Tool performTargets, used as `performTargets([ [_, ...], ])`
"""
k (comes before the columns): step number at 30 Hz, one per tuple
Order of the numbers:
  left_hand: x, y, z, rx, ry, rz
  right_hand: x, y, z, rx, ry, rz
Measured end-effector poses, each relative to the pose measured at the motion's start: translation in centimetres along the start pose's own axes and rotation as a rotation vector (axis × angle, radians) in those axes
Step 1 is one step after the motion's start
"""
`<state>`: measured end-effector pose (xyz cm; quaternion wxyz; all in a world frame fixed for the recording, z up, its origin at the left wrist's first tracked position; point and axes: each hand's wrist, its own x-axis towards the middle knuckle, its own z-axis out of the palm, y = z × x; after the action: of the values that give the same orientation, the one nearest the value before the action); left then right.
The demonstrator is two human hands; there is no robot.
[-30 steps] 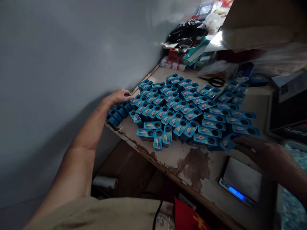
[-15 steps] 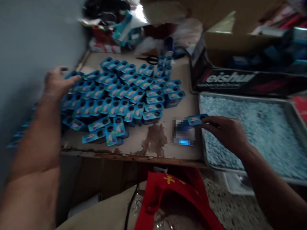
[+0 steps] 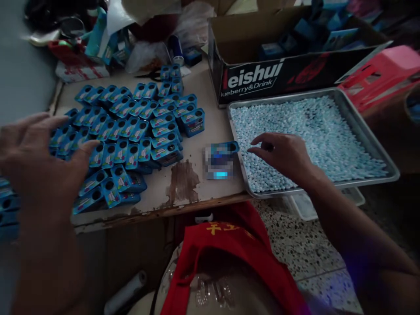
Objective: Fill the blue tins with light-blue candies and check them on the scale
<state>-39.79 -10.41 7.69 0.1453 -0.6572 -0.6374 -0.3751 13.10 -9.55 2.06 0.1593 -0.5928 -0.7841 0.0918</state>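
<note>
Release is the newest change: half a second ago the right hand [image 3: 285,151] held a blue box [image 3: 232,147] over the small scale [image 3: 221,174], and now that box lies at the scale, just inward of the fingertips, with a gap between. The right hand is empty, its thumb and fingers curved but apart, above the near left part of a metal tray [image 3: 278,193] of pale blue pellets [image 3: 328,144]. The scale's lit display shows; its reading is blurred out, and how squarely the box sits cannot be told. The left hand [image 3: 42,148] has its fingers spread and grips nothing visible; whether it touches the crowded blue boxes [image 3: 131,155] beside its thumb is unclear. Those boxes cover much of the surface [image 3: 213,118] between the hands. Beyond the right hand stands a printed carton [image 3: 285,78], more blue boxes inside.
</note>
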Motion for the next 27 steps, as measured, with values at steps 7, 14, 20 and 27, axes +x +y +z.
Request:
performTargets([
  [7, -3.2, 9.4, 4.8, -0.070, -0.145, 0.302, -1.7, 5.7, 2.7, -0.343, -0.300, -0.039],
  [14, -4.5, 14.6, 6.7, -0.047, -0.328, 0.391, 1.4, 5.4, 0.8, -0.202, -0.414, 0.037],
  [20, -6.8, 13.3, 6.8, -0.118, -0.516, 0.277, 1.6, 7.5, -1.0, 0.431, -0.309, 0.403],
  [27, -7.8, 13.7, 8.4, -0.272, -0.630, 0.248, 1.7, 6.0, -0.5, 0.743, -0.278, 0.488],
])
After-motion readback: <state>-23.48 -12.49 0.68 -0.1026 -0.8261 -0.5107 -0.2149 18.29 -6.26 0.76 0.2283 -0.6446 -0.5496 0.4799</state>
